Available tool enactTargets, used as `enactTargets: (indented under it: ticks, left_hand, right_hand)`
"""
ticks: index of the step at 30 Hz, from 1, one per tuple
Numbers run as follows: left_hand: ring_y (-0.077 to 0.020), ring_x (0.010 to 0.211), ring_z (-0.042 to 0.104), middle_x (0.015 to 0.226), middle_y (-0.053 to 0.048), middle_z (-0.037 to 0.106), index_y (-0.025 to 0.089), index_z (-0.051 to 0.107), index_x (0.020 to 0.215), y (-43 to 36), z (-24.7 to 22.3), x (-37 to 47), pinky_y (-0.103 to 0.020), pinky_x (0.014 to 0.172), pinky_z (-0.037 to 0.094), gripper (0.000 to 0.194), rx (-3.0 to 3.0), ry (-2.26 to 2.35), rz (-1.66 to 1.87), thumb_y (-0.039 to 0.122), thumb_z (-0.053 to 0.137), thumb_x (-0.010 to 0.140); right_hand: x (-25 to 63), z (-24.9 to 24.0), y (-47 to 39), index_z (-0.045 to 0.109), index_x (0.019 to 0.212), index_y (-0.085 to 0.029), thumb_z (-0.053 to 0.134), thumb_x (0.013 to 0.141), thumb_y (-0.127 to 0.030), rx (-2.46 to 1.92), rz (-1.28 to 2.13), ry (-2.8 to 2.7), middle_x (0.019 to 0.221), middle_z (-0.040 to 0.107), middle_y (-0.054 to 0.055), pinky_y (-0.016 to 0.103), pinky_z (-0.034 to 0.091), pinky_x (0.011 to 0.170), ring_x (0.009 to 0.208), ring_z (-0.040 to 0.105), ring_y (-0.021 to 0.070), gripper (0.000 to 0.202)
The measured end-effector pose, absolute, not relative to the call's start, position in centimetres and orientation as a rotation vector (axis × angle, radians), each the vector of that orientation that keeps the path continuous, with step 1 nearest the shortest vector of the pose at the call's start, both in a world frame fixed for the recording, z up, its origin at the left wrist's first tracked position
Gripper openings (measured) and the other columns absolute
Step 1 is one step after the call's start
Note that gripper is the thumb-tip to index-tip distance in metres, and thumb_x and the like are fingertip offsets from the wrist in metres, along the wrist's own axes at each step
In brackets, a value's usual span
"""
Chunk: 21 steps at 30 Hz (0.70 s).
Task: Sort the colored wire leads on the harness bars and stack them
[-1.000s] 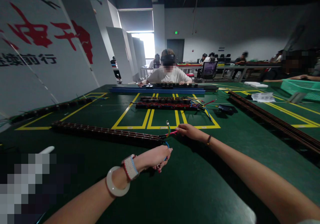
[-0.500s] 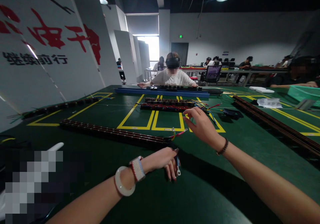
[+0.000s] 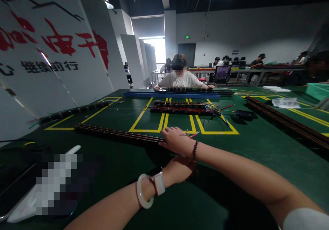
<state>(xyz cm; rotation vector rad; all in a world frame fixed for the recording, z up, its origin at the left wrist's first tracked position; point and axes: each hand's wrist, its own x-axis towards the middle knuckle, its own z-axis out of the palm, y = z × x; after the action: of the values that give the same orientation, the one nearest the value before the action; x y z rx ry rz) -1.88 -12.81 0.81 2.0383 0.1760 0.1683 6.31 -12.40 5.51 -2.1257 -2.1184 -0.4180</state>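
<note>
A long, dark strip assembly [image 3: 120,134] with light-dotted rails lies slantwise across the green table. Over its right end, my right hand [image 3: 177,140] has its fingers curled across the top and the thumb at the near side. Just behind that hand, a red wire with a metal lug [image 3: 194,134] sticks out. My left hand [image 3: 180,170], with a watch and a pale bangle on the wrist, is nearer to me, beneath my right wrist. Its fingers are hidden, so what they hold does not show.
Wired dark strips [image 3: 180,109] lie mid-table among yellow tape outlines. Beyond them is a blue rail [image 3: 172,95], with a person seated behind it. Long brown rails [image 3: 285,123] lie right, near a black part [image 3: 245,115]. A pixelated white object [image 3: 58,182] is at left.
My right hand has moved left and down from open air onto the strip assembly's end. My left hand has shifted right, and the blue lugged wire by it is now out of sight.
</note>
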Motion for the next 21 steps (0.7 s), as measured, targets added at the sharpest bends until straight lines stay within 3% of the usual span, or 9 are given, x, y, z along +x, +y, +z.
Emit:
enactTargets:
  ticks: [3,8,12,15,18,21]
  left_hand:
    - [-0.0283,0.111,0.052,0.11,-0.013,0.063,0.018,0.064,0.1,-13.0,0.4,-2.2,-0.041,0.098,0.036,0.028,2.284,0.081,0.193,0.035,0.045,0.089]
    - [-0.0262,0.091,0.06,0.091,-0.013,0.066,0.016,0.064,0.094,-13.1,0.3,-2.4,-0.037,0.085,0.042,0.032,2.49,0.054,0.174,0.034,0.037,0.091]
    - [-0.0216,0.068,0.059,0.077,-0.011,0.063,0.016,0.063,0.081,-13.2,0.6,-2.6,-0.035,0.072,0.043,0.041,2.606,0.03,0.154,0.036,0.03,0.093]
    - [-0.0177,0.062,0.056,0.074,-0.008,0.062,0.017,0.061,0.079,-13.4,0.8,-2.7,-0.032,0.068,0.042,0.044,2.605,0.013,0.212,0.041,0.027,0.094]
    - [-0.0165,0.061,0.055,0.071,-0.006,0.061,0.018,0.059,0.078,-13.5,0.9,-2.6,-0.03,0.067,0.041,0.044,2.599,0.022,0.224,0.042,0.027,0.094]
    - [-0.0171,0.063,0.056,0.073,-0.007,0.061,0.018,0.058,0.078,-13.5,0.9,-2.6,-0.029,0.064,0.04,0.041,2.627,0.019,0.192,0.041,0.029,0.094]
  right_hand:
    - [7.6,5.0,-13.4,0.057,0.103,-0.013,0.052,0.086,-0.051,-2.149,-0.429,-2.124,0.098,0.063,0.012,0.037,0.043,0.078,0.088,0.06,0.026,0.041]
    - [9.2,4.1,-15.9,0.056,0.109,-0.013,0.053,0.082,-0.058,-2.134,-0.303,-2.063,0.101,0.063,0.015,0.042,0.042,0.085,0.094,0.06,0.0285,0.053]
    - [10.6,2.9,-17.7,0.049,0.123,-0.016,0.062,0.079,-0.05,-2.023,-0.098,-1.897,0.117,0.058,0.015,0.041,0.042,0.091,0.107,0.055,0.0278,0.057]
    - [11.4,2.5,-18.8,0.046,0.127,-0.02,0.059,0.083,-0.042,-1.858,0.035,-1.783,0.12,0.055,0.012,0.038,0.044,0.091,0.109,0.054,0.0228,0.051]
    - [11.9,2.5,-19.7,0.044,0.128,-0.02,0.058,0.083,-0.044,-1.842,-0.089,-1.757,0.123,0.052,0.011,0.039,0.041,0.096,0.113,0.051,0.0229,0.052]
    - [12.5,2.5,-20.2,0.048,0.124,-0.012,0.064,0.073,-0.056,-2.052,-0.393,-1.791,0.122,0.053,0.018,0.05,0.028,0.105,0.118,0.046,0.0318,0.069]
